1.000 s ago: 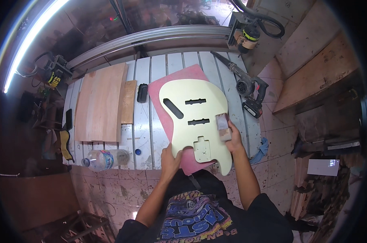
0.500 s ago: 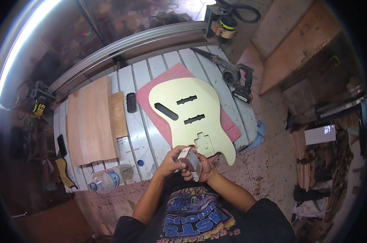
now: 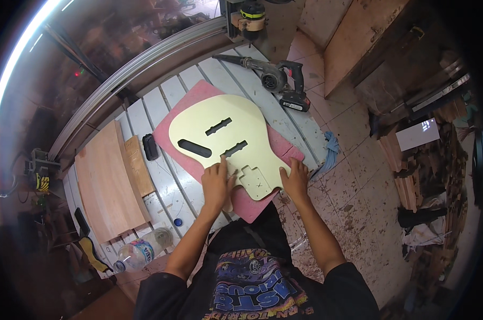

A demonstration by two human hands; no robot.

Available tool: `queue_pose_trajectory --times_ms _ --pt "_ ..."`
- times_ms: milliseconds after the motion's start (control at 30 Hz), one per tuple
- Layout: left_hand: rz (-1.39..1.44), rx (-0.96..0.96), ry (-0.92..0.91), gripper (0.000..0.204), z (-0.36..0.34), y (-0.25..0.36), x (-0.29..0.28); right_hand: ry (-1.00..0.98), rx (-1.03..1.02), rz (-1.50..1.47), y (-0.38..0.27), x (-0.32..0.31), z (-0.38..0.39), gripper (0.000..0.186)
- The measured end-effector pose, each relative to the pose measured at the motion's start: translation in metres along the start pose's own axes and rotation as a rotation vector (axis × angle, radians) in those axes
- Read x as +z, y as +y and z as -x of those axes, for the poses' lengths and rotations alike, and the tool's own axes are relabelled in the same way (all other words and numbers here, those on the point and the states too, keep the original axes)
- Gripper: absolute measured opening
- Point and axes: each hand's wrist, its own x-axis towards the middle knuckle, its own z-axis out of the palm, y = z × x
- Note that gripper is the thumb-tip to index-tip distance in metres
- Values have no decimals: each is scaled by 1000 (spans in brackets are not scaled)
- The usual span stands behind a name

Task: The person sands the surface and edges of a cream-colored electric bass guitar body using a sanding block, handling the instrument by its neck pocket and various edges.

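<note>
- A pale cream electric guitar body [image 3: 225, 137] lies flat on a pink mat [image 3: 251, 209], which sits on the slatted table [image 3: 175, 88]; its neck pocket [image 3: 258, 184] faces the person.
- The left hand [image 3: 215, 184] rests on the body's left side by the lower slot [image 3: 234, 148], index finger stretched forward, the other fingers curled. Whether they clamp anything underneath, I cannot tell.
- The right hand [image 3: 297, 178] lies over the right horn, thumb apart from the other fingers; whether they pinch the edge is hidden.
- The step in hand looks like surface handling, the right hand probably steadying the body.
- The next move seems to call for light, even left-hand pressure, clear of the cutout rims, with the right hand firm so the body does not slide.
- A cordless blower [image 3: 273, 80] lies beyond the mat; a plastic bottle [image 3: 140, 253] lies at left.
</note>
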Motion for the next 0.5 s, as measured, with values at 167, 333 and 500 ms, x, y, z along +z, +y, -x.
queue_pose_trajectory --times_ms 167,333,500 --pt "-81 77 -3 64 -11 0 25 30 -62 55 -13 5 6 40" --pt "-40 158 17 62 -5 2 17 19 -63 43 -13 4 4 38" --pt "-88 4 55 74 -25 -23 13 15 -62 29 -13 3 0 37"
